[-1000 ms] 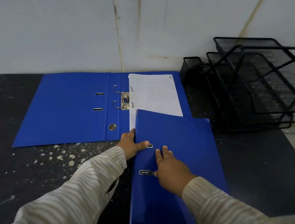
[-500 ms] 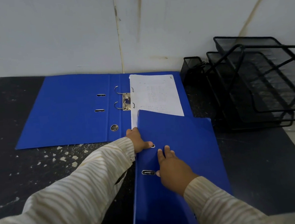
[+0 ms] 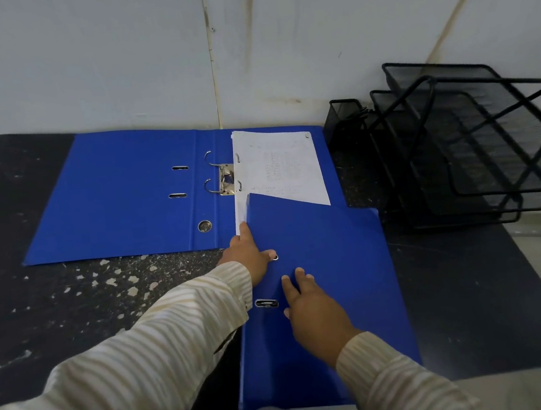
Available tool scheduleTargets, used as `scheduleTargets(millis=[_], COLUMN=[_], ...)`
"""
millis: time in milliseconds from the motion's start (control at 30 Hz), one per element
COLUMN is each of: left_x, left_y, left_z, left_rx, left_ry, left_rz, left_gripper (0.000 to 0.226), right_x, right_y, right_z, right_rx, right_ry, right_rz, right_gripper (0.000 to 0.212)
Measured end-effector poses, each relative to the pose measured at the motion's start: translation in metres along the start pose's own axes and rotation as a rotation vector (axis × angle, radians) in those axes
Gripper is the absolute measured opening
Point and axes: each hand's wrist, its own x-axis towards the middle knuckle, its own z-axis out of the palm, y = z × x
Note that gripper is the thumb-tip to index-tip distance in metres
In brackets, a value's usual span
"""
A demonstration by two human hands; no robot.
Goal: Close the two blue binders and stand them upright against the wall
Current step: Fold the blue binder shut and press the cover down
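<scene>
A closed blue binder (image 3: 333, 264) lies flat on the dark table, its far corner overlapping the other binder. My left hand (image 3: 250, 255) grips its spine edge, thumb on the cover. Flat on that cover rests my right hand (image 3: 314, 312), fingers apart, beside a metal slot. Behind it an open blue binder (image 3: 114, 192) lies spread against the wall, its ring mechanism (image 3: 223, 181) open and a white sheet (image 3: 279, 168) on its right half.
A black wire-mesh tray stack (image 3: 473, 141) and a mesh cup (image 3: 346, 119) stand at the right by the white wall (image 3: 119, 61). The dark table (image 3: 75, 303) carries pale flecks on its left part. The table's right edge runs past the trays.
My left hand has slid slightly farther up the closed binder's spine edge. My right hand stays flat on the cover. The binders have hardly shifted.
</scene>
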Motion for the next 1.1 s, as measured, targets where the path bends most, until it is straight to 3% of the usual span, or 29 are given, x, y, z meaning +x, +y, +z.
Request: scheduleTargets(millis=[200, 333, 467, 667, 867, 967, 1100], left_x=[-0.025, -0.040, -0.048, -0.050, -0.053, -0.053, -0.047], left_y=[-0.032, -0.054, -0.062, -0.054, -0.030, -0.030, -0.046], left_z=[0.021, 0.024, 0.021, 0.018, 0.032, 0.034, 0.012], left_rx=[-0.035, -0.277, -0.448, -0.371, 0.019, -0.028, -0.221], left_ry=[0.095, -0.063, -0.210, -0.164, 0.004, 0.013, -0.186], left_rz=[0.132, 0.240, 0.246, 0.205, 0.033, 0.049, 0.111], left_gripper=[0.073, 0.086, 0.086, 0.088, 0.102, 0.103, 0.097], right_x=[-0.027, -0.034, -0.036, -0.038, -0.037, -0.037, -0.037], right_y=[-0.008, -0.006, -0.005, -0.003, -0.003, -0.001, 0.000], right_z=[0.016, 0.020, 0.019, 0.018, 0.020, 0.020, 0.020], right_rx=[-0.001, -0.019, -0.018, -0.037, -0.069, -0.060, -0.048], right_ry=[-0.058, -0.055, -0.046, -0.037, -0.037, -0.041, -0.049], right_rz=[-0.002, -0.007, -0.028, -0.053, -0.054, -0.056, -0.065], right_gripper=[0.065, 0.062, 0.060, 0.059, 0.061, 0.061, 0.061])
